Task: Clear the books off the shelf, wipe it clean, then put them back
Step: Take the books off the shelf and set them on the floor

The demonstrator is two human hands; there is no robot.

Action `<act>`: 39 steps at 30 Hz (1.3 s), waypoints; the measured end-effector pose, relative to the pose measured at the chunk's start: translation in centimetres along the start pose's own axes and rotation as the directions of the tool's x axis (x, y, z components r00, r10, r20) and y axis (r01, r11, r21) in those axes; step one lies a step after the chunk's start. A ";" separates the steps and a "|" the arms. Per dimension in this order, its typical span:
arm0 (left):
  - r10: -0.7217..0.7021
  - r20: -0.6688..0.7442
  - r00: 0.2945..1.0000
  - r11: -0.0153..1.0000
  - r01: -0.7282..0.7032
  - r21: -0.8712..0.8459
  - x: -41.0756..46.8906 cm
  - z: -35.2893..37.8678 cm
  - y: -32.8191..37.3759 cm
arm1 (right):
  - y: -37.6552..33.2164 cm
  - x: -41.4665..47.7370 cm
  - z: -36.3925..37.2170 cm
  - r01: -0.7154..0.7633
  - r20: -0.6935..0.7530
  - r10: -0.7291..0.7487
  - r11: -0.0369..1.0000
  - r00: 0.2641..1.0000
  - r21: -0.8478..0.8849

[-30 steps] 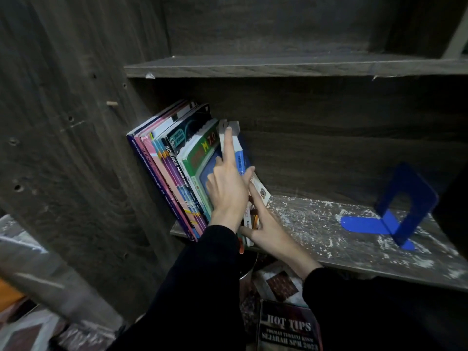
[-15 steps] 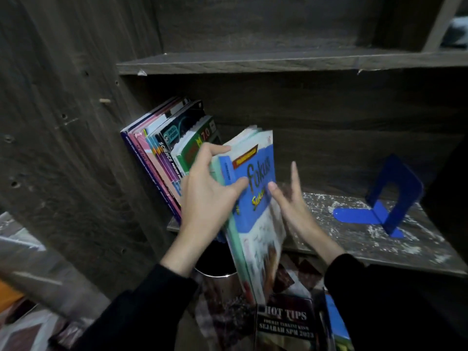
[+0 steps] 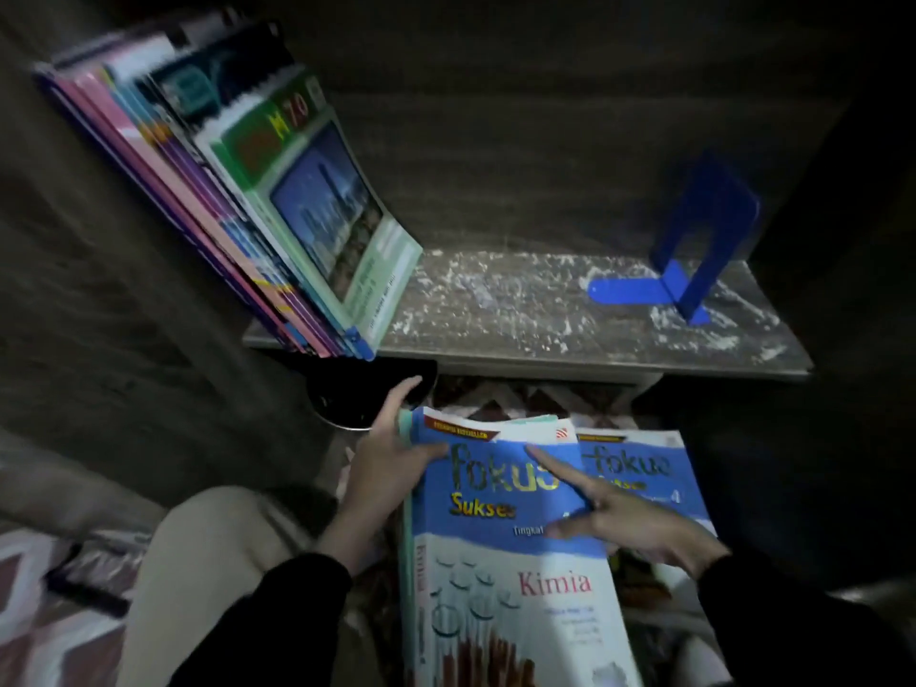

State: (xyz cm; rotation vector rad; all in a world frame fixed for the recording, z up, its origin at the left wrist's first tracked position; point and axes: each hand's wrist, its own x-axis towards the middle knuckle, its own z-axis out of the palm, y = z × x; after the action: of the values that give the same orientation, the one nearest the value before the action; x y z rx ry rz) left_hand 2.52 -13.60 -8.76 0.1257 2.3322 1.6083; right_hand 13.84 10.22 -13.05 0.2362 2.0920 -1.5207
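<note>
Kimia book (image 3: 515, 562), with its blue and white cover facing up and the words "fokus Sukses" across the top, is held low in front of the shelf (image 3: 520, 309), below its front edge. The left hand (image 3: 381, 468) grips the book's upper left corner at the spine, thumb on the cover and fingers curled round behind. The right hand (image 3: 639, 523) lies flat on the cover's right side with its fingers straight and spread, the forefinger reaching toward the title. Both wrists come out of black sleeves.

Just beside the held book on the right, partly under it and under the right hand, lies a second fokus book (image 3: 644, 468) with the same blue cover. Patterned floor covering shows around both.

On the shelf, the leaning books (image 3: 198, 181) stand in a tilted row at the left end, propped against the dark side wall, with a green-covered book (image 3: 317, 200) at the front of the row. The bare board is speckled with white dust. A blue bookend (image 3: 694, 240) stands well apart from the row, at the right end.

Under the shelf edge, near the left hand, sits a dark round container (image 3: 347, 394). A knee in pale trousers (image 3: 208, 562) fills the lower left.
</note>
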 end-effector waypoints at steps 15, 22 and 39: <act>-0.177 0.300 0.937 0.966 0.108 0.234 11.8 10.9 -14.3 | 9.2 12.0 0.4 -0.397 -0.373 0.293 0.886 0.880 -0.239; -0.245 0.290 0.925 0.933 0.143 0.330 12.5 11.8 -17.5 | 10.8 14.4 2.3 -0.476 -0.434 0.370 0.864 0.821 -0.163; -0.415 0.452 0.790 0.587 -0.148 0.796 11.3 9.0 -12.8 | 6.7 12.9 2.3 -0.381 -0.464 0.292 0.918 0.836 -0.109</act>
State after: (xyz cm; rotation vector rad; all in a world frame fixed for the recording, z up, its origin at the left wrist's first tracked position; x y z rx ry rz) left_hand -4.30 -7.52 -25.77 0.5439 2.2284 0.1951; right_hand 6.68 8.30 -25.78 0.9015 2.3613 -1.1062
